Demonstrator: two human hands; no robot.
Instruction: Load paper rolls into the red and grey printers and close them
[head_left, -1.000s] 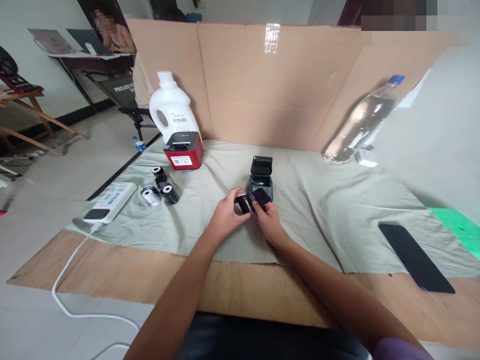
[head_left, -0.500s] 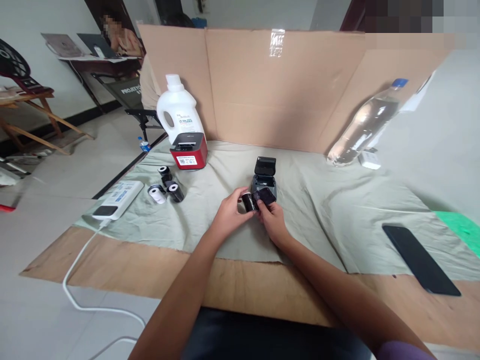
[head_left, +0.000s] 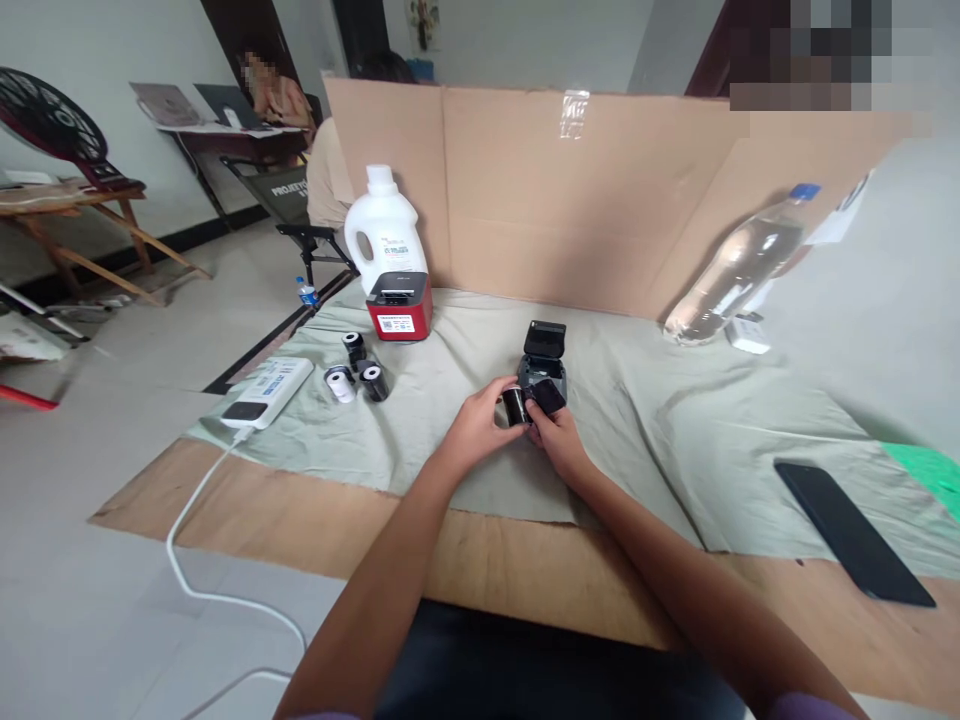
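1. Left hand [head_left: 480, 425]: I see it curled around a small black roll [head_left: 514, 406], fingers wrapped on the roll's left side, held just above the cloth.
2. Right hand [head_left: 556, 445]: I see its fingertips pinching a black flap [head_left: 549, 398] that comes off the roll; thumb and forefinger closed on it. Whether the flap is wrapping or label tape, I cannot tell.
3. Black roll: located between my two hands, directly in front of the small black printer [head_left: 543, 356], touching or nearly touching its front edge.
4. Small black printer: stands on the grey-green cloth [head_left: 660, 420], lid raised upright at the back.
5. Red printer [head_left: 400, 305]: on the cloth's far left, just in front of a white jug [head_left: 385, 228].
6. Three spare rolls [head_left: 357, 369]: grouped on the cloth, near the red printer and left of my hands.
7. White power bank [head_left: 266, 392]: at the cloth's left edge, a white cable [head_left: 196, 560] running from it down over the floor.
8. Clear water bottle [head_left: 739, 265]: leaning against the cardboard screen [head_left: 570, 200] at far right.
9. Black phone [head_left: 853, 530]: flat on the cloth's near right corner, well apart from my hands.
10. Another person: partly seen, seated beyond the cardboard's left end.
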